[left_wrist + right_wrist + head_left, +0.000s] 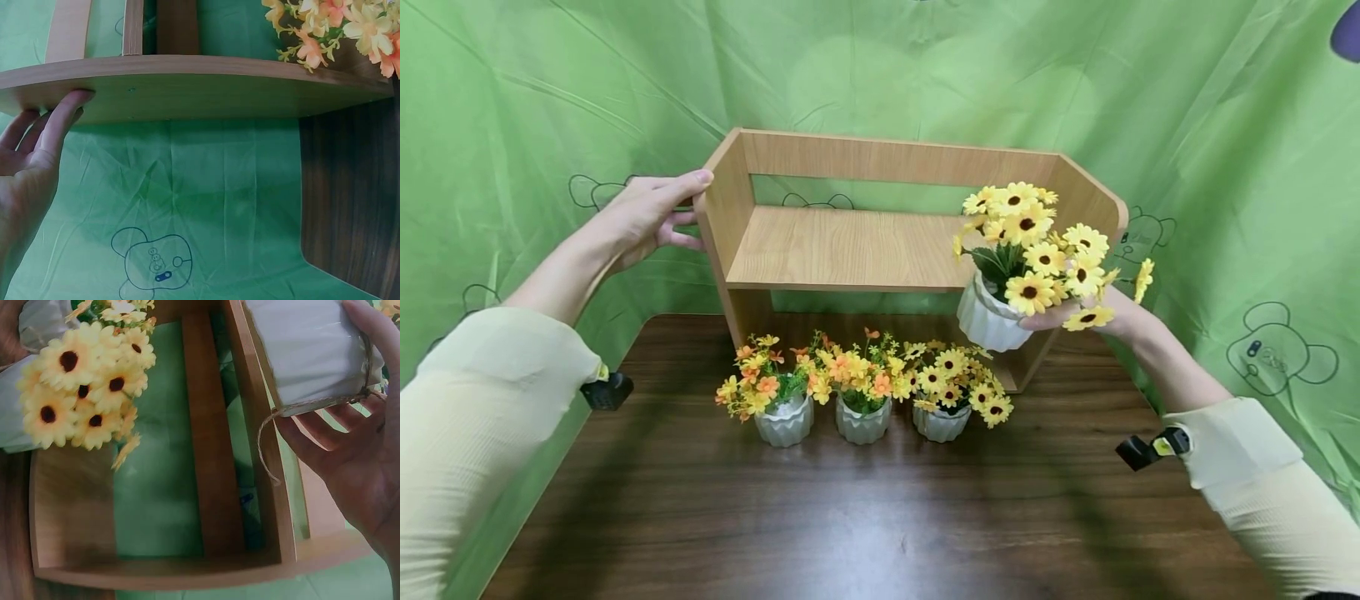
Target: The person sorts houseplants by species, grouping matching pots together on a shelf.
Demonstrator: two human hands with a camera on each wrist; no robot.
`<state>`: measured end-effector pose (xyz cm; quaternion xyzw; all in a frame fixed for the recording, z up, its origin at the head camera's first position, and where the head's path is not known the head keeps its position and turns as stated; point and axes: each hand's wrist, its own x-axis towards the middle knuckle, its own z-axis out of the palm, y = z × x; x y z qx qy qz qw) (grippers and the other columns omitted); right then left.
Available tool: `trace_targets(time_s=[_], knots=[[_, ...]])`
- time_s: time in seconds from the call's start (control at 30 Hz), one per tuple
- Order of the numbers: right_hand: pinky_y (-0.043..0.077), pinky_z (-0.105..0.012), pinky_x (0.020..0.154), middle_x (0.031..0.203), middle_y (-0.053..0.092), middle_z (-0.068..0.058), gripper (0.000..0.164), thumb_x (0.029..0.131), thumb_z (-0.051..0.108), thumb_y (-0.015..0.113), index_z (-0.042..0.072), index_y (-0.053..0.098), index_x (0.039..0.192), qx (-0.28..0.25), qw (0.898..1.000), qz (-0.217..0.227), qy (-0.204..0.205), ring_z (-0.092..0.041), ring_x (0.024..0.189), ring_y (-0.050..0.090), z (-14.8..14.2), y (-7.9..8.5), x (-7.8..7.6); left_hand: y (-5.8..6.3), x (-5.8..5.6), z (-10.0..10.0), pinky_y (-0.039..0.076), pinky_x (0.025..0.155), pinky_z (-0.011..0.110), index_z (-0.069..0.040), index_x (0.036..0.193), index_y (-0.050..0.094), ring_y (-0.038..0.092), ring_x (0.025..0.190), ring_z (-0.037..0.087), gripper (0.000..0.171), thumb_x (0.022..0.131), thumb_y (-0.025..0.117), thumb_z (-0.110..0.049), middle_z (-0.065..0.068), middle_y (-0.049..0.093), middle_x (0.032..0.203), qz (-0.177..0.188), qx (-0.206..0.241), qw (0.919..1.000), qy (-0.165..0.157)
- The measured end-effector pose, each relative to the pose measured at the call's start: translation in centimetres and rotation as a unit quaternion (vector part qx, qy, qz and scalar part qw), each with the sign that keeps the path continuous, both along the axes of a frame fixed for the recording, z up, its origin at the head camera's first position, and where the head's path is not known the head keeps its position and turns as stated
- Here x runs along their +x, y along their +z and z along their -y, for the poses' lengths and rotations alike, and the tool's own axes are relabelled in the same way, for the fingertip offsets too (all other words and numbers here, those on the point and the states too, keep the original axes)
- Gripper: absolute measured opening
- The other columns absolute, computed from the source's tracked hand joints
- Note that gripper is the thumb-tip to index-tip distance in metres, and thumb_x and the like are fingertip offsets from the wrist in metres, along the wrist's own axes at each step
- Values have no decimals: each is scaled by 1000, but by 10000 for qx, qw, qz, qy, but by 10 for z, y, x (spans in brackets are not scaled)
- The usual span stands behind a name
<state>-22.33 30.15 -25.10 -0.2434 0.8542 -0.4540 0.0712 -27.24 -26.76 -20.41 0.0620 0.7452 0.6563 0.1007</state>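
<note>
Right grip (356, 450) holds a pot of yellow flowers (992, 315) near a wooden shelf (850, 250); left grip (651, 212), fingers extended, touches the shelf's side; three flowerpots (862, 423) line the worktop (850, 517).

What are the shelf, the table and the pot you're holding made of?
The shelf seems to be pale, satiny wood or imitation board: grain lines show. The table looks like dark, shiny wood, real or imitation: streaky grain, bright reflection. The pot in the right hand could be ceramic or plastic: its smooth, white ridges don't settle it.

Head view bright, glare on tabletop (857, 525); wrist views dimmer.
</note>
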Motion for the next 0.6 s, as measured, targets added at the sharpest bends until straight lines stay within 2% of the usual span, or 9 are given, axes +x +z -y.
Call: trace_targets(time_s=[0.03, 0.1, 0.17, 0.23, 0.27, 0.33, 0.43, 0.53, 0.6], knots=[[52, -9, 93, 115, 70, 17, 52, 83, -4, 78, 16, 63, 129, -25, 10000, -53, -16, -1, 105, 65, 5, 2, -2, 0, 0, 0, 68, 77, 27, -11, 165, 21, 23, 158, 40, 78, 104, 59, -43, 4, 8, 176, 0, 5, 10000, 0], [50, -11, 101, 124, 68, 16, 65, 80, 3, 84, 15, 58, 138, 279, 9995, 13, -120, -3, 115, 64, 17, 7, -5, 0, -1, 0, 68, 77, 27, -11, 164, 21, 23, 158, 40, 78, 104, 59, -43, 4, 8, 176, -3, 10, 10000, -1], [51, -14, 102, 126, 69, 9, 65, 80, 3, 85, 11, 58, 138, 252, 9996, -148, -31, -7, 116, 64, 23, 7, -12, 0, -1, 0, 68, 77, 27, -11, 165, 21, 23, 158, 40, 78, 104, 58, -43, 4, 8, 176, -22, -52, 10000, 4], [51, -14, 102, 127, 68, 5, 63, 81, 8, 86, 12, 59, 138, 380, 9990, -217, -110, -6, 115, 64, 29, 7, -17, 0, -1, 1, 67, 77, 27, -11, 165, 21, 22, 158, 40, 79, 104, 58, -44, 5, 8, 176, -32, -121, 9999, 17], [50, -15, 102, 128, 68, -1, 59, 84, 8, 82, 7, 58, 138, 471, 9983, -286, -178, -4, 112, 63, 30, 6, -18, 0, -1, 1, 67, 77, 26, -11, 165, 20, 23, 158, 41, 79, 104, 58, -45, 6, 8, 176, -38, -160, 9999, 26], [48, -21, 107, 133, 65, -6, 60, 87, 12, 82, 8, 56, 141, 579, 9977, -223, -277, -4, 115, 61, 36, 7, -22, 0, -2, 1, 67, 77, 26, -11, 165, 20, 22, 158, 41, 79, 104, 57, -46, 6, 7, 176, -48, -236, 9997, 41], [45, -31, 113, 134, 64, -5, 58, 89, 26, 81, 15, 57, 141, 844, 9950, 23, -539, -4, 116, 58, 45, 10, -26, -1, -2, 0, 67, 78, 25, -11, 165, 20, 23, 158, 41, 79, 104, 56, -46, 5, 7, 176, -53, -293, 9995, 39], [48, -43, 115, 130, 67, -2, 58, 87, 28, 84, 19, 59, 138, 671, 9969, 196, -361, -14, 118, 62, 57, 15, -34, -2, -3, -2, 67, 79, 25, -12, 165, 20, 23, 158, 40, 79, 104, 56, -47, 4, 7, 176, -66, -310, 9995, 27], [52, -36, 110, 123, 70, 0, 52, 87, 27, 84, 19, 62, 134, 645, 9977, -23, -207, -15, 113, 65, 64, 19, -39, -2, -4, -2, 67, 79, 25, -12, 165, 20, 23, 158, 41, 79, 104, 56, -47, 4, 7, 176, -71, -307, 9995, 24]])
